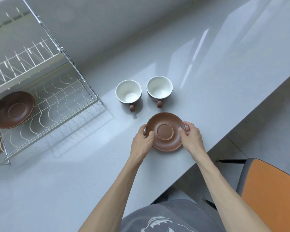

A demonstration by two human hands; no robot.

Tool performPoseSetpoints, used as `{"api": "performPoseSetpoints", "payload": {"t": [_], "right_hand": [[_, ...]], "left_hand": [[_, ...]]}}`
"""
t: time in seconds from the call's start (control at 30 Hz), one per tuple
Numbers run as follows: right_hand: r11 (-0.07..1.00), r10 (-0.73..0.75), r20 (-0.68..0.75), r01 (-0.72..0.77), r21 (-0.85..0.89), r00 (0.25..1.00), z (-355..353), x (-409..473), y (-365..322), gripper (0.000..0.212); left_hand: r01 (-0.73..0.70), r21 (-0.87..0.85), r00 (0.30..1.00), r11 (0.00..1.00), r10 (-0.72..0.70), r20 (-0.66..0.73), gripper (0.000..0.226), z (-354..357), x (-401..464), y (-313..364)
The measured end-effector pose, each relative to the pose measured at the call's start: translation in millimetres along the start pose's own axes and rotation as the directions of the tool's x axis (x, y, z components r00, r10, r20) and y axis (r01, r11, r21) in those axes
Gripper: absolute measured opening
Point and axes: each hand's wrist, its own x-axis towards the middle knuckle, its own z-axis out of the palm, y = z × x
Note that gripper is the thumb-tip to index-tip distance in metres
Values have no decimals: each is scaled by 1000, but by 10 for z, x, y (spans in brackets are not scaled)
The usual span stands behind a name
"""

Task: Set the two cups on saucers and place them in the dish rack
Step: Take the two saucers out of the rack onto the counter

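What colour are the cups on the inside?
White inside both cups, seen best in the head view.

saucer at lower centre [166,141]: a matt reddish brown is shown, with a paler thin ring around the middle.
saucer at the left edge [13,110]: the same reddish brown is seen, with a faint ring.
left cup [128,91]: white inside, dark brown outside, with a reddish-brown handle.
right cup [159,87]: white inside, dark brown outside, with a reddish-brown handle.
dish rack [60,104]: cream-white wire in a wavy pattern, held in silver metal framing.
tabletop [74,164]: pale grey, glossy, marked with light reflections.
chair at lower right [274,190]: orange seat edged in grey.
shirt at bottom centre [166,218]: grey with a white print.
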Motion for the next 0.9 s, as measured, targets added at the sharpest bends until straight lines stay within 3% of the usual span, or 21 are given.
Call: {"api": "performPoseSetpoints", "payload": {"t": [0.27, 0.47, 0.53, 0.67, 0.8, 0.9], "right_hand": [[996, 11, 20, -9, -91, 1000, 3, -48, -46, 46], [877, -88, 19, 86, -473, 996, -69, -156, -275, 50], [813, -173, 26, 158, -560, 985, -44, -205, -408, 50], [710, -301, 128, 312, -631, 945, 139, -309, -717, 46], [528, -407, 302, 492, -692, 862, 462, -415, -993, 45], [402, -491, 400, 609, -684, 774, 734, -518, -1226, 46]], "left_hand": [[-16, 40, 1000, 999, 16, 17, 65, -32, -13, 7], [-58, 271, 998, 961, 45, 52, 52, -208, 40, -1], [-92, 428, 994, 899, 59, 88, 52, -323, 50, -3], [-154, 717, 988, 680, 116, 102, 54, -637, 13, -24], [-150, 849, 979, 507, 196, 56, 53, -1031, -115, -66], [-66, 913, 960, 402, 274, -52, 52, -1353, -224, -154]]}}
